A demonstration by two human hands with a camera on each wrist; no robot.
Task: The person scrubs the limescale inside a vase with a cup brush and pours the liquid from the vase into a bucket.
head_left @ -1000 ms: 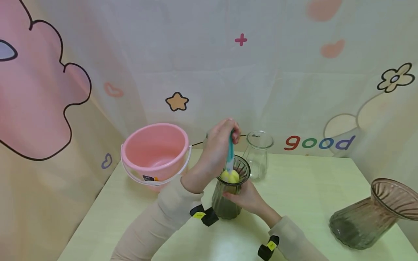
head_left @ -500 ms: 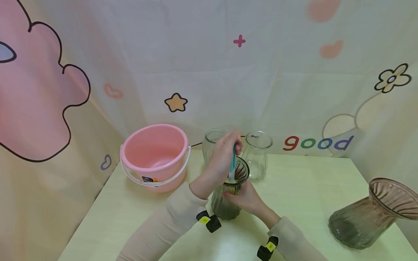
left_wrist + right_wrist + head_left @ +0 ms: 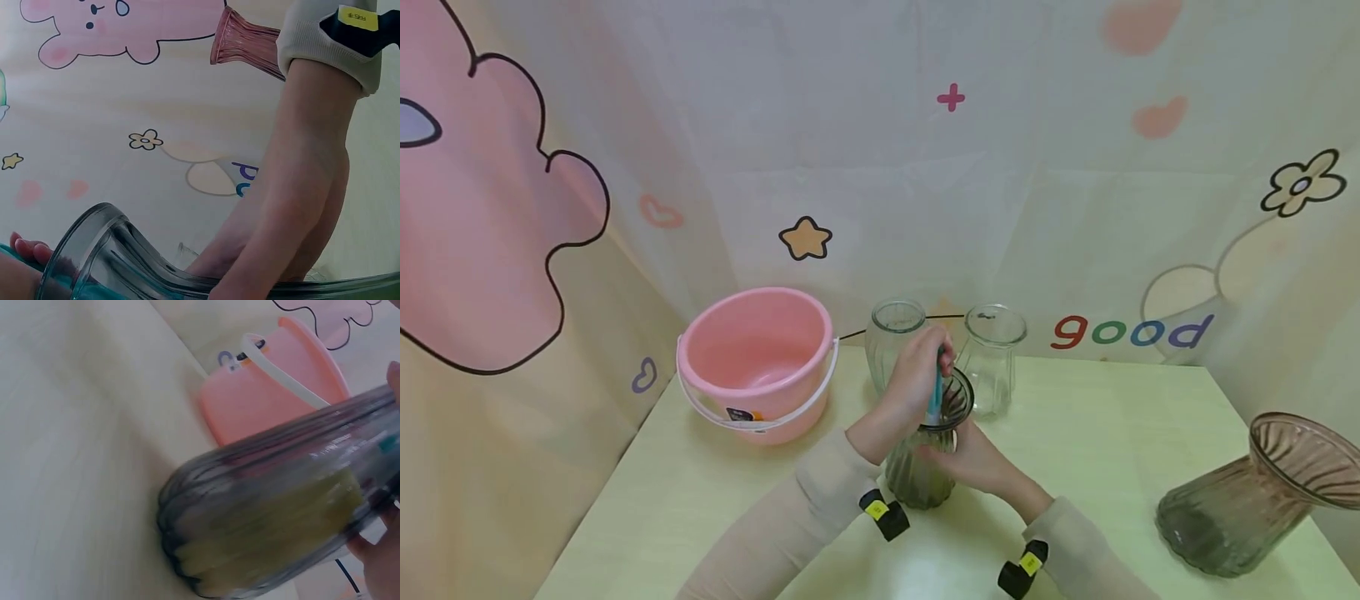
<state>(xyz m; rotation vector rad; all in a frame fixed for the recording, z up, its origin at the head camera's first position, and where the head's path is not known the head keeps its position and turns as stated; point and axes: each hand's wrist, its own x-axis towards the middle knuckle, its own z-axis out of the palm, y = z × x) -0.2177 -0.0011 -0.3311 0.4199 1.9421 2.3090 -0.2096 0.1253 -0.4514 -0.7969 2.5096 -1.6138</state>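
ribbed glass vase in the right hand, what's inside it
A yellow sponge head, blurred, shows inside the glass vase, with a teal handle entering at the mouth. The right hand hides part of the interior.

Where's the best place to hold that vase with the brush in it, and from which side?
Probably around the neck of the vase, from the right: the glass narrows there under the flared rim, which should resist slipping. The right hand holds from that side. The left hand has the brush in the mouth, so keep the rim free.
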